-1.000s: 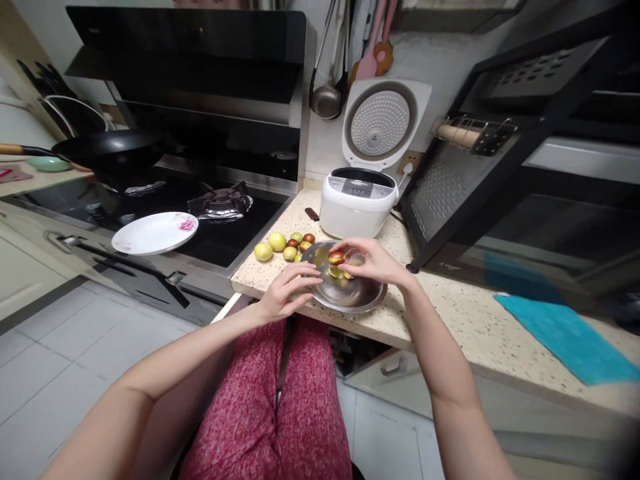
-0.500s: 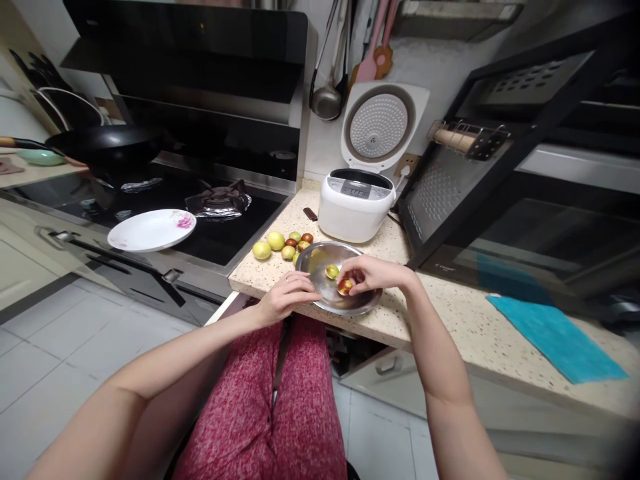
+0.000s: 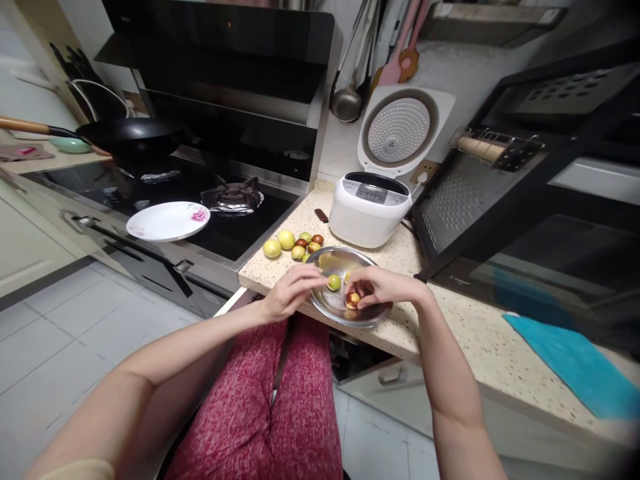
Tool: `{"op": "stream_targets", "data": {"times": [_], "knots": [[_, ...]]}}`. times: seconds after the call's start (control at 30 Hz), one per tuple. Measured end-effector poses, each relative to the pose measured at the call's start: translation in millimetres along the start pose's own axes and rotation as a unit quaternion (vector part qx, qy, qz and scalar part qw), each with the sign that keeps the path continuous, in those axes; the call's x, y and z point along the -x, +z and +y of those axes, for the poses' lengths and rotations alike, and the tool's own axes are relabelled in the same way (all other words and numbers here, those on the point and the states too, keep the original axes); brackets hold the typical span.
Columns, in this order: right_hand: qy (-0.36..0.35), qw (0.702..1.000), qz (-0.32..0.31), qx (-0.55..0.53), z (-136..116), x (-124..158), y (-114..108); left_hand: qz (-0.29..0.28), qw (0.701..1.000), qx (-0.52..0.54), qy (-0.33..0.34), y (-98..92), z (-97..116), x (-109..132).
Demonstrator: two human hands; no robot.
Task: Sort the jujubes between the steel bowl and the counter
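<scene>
A round metal bowl stands at the counter's front edge. Inside it lies a green fruit, with part of a paler one behind my right fingers. My right hand grips a red-and-yellow fruit low in the bowl. My left hand reaches over the bowl's left rim, its fingers stretched out near the green fruit and holding nothing. Several loose fruits, among them a yellow-green one and a red-brown one, lie on the counter behind and left of the bowl.
Behind the bowl stands a white rice cooker with its lid up. A floral plate and a black wok are on the stove at the left. A teal cloth lies on the right counter, beside a dark oven.
The view has swung slightly left. My left fingers have lifted a little over the bowl's rim. The fruit in my right hand has turned, and a paler fruit now shows behind that hand.
</scene>
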State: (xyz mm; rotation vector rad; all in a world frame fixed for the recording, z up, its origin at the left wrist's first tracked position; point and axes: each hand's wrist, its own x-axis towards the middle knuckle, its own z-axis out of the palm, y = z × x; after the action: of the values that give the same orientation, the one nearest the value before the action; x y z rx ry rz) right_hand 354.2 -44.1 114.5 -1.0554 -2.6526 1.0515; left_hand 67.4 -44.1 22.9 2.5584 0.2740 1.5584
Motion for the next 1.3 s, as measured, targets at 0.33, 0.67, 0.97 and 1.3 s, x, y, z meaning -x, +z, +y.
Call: {"op": "stream_targets", "data": {"times": [0.33, 0.67, 0.97, 1.3], "knots": [[-0.047, 0.950, 0.288, 0.111, 24, -21, 1, -0.004, 0.980, -0.047, -0.196, -15.2, -54, 11], [-0.063, 0.960, 0.238, 0.133, 45, -25, 2, -0.103, 0.978, -0.038, -0.178, -16.5, -64, 17], [-0.095, 0.972, 0.210, 0.055, 40, -22, -2, -0.136, 0.978, -0.063, -0.144, -18.4, -57, 10], [-0.106, 0.976, 0.187, 0.024, 36, -25, -2, -0.180, 0.970, -0.116, -0.117, -0.1, -68, -7]]}}
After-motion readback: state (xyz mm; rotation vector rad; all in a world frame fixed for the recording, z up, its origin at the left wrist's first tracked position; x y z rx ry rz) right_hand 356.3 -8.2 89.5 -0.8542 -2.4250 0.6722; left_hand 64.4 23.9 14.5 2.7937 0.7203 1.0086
